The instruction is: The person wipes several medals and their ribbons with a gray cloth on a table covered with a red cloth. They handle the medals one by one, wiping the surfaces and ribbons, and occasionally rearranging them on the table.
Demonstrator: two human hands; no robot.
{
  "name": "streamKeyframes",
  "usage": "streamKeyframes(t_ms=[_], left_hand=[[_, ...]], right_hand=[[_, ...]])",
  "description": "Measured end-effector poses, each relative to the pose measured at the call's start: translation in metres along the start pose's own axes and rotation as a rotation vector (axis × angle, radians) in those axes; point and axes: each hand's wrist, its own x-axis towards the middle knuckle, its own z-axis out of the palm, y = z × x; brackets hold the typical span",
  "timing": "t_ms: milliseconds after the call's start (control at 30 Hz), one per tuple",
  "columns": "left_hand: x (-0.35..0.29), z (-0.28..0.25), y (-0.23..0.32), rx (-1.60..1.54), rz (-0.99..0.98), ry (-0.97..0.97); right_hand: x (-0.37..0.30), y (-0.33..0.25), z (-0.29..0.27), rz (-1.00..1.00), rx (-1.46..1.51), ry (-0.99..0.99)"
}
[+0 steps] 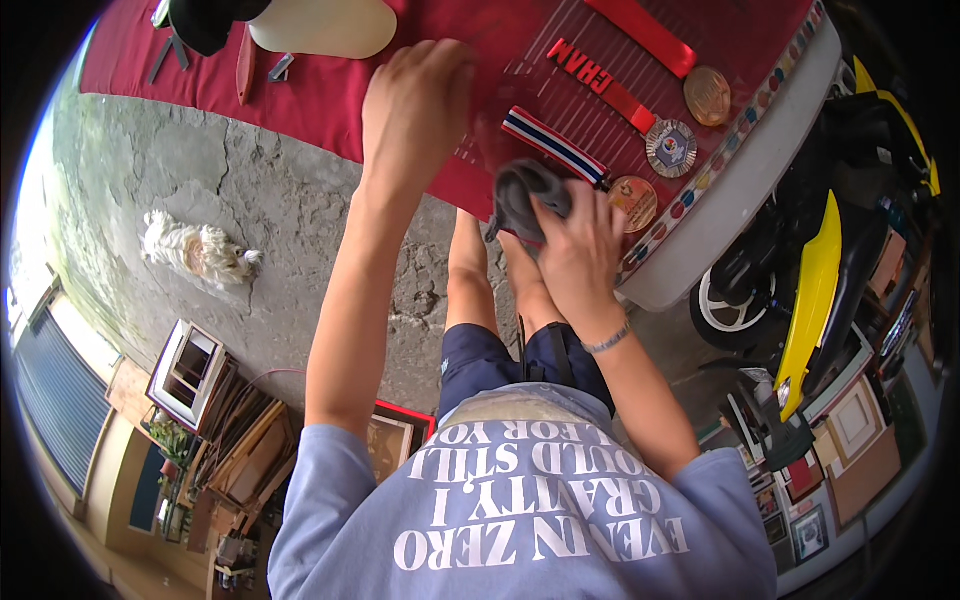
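Note:
My right hand [582, 245] grips a crumpled dark grey cloth [528, 200] at the near edge of the table. Right beside its fingers lies a gold-coloured medal [634, 203] with a striped blue, white and red ribbon [556, 146]. My left hand [418, 105] is over the red tablecloth [320, 110], its fingers curled away and blurred, so what they hold or touch does not show. Farther back rest a silver-toned medal [670, 148] on a red lettered ribbon [605, 88] and a bronze-coloured medal [707, 95] on a plain red ribbon [645, 35].
A white cap-like object [325, 25] stands at the far left of the table, near a red pointed tool [246, 66] and small dark pieces [281, 68]. A white shaggy dog [200, 248] lies on the cracked concrete floor. A yellow-and-black motorcycle [810, 300] is at the right; stacked frames [190, 375] lean lower left.

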Motion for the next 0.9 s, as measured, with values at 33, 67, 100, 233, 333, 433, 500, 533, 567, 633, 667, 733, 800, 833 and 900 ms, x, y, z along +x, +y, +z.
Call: streamKeyframes(t_ms=[33, 67, 100, 233, 333, 433, 500, 533, 567, 633, 667, 733, 800, 833, 900], left_hand=[[-0.002, 0.003, 0.003, 0.025, 0.044, -0.01], [-0.005, 0.006, 0.006, 0.049, 0.089, -0.02], [-0.007, 0.011, 0.009, 0.069, 0.135, -0.028], [-0.015, 0.015, -0.006, 0.079, -0.026, -0.022], [-0.019, 0.006, -0.014, -0.001, -0.019, 0.148], [-0.034, -0.004, -0.01, -0.035, -0.06, 0.262], [-0.052, -0.006, -0.004, -0.037, -0.1, 0.302], [-0.064, -0.005, -0.002, -0.054, -0.078, 0.3], [-0.078, -0.002, 0.0, -0.071, -0.055, 0.297], [-0.111, -0.001, 0.003, -0.093, -0.042, 0.227], [-0.133, -0.002, 0.007, -0.094, -0.058, 0.168], [-0.181, 0.007, 0.004, -0.096, -0.122, 0.068], [-0.227, 0.017, 0.004, -0.116, -0.242, -0.084], [-0.246, 0.022, 0.006, -0.108, -0.3, -0.167], [-0.287, 0.039, 0.001, -0.101, -0.408, -0.298]], right_hand=[[0.013, -0.008, -0.002, 0.0, 0.021, 0.012], [0.024, -0.011, 0.002, -0.043, -0.001, 0.027], [0.033, -0.014, 0.007, -0.053, -0.038, 0.02], [0.008, -0.005, 0.004, 0.007, -0.055, 0.017], [-0.036, 0.014, -0.012, 0.125, -0.092, -0.032], [-0.04, 0.014, -0.012, 0.125, -0.107, -0.052], [-0.017, 0.006, 0.0, 0.069, -0.027, 0.006], [0.001, -0.001, 0.001, 0.035, -0.029, -0.017], [0.013, -0.004, 0.002, 0.03, -0.047, -0.015], [0.011, -0.006, 0.006, 0.05, -0.054, 0.005], [-0.001, -0.001, 0.007, 0.065, -0.043, 0.022], [-0.024, 0.01, -0.007, 0.112, -0.04, 0.017], [-0.044, 0.02, -0.011, 0.143, -0.108, -0.019], [-0.042, 0.019, -0.011, 0.132, -0.09, -0.014], [-0.026, 0.013, -0.006, 0.105, -0.054, 0.004]])
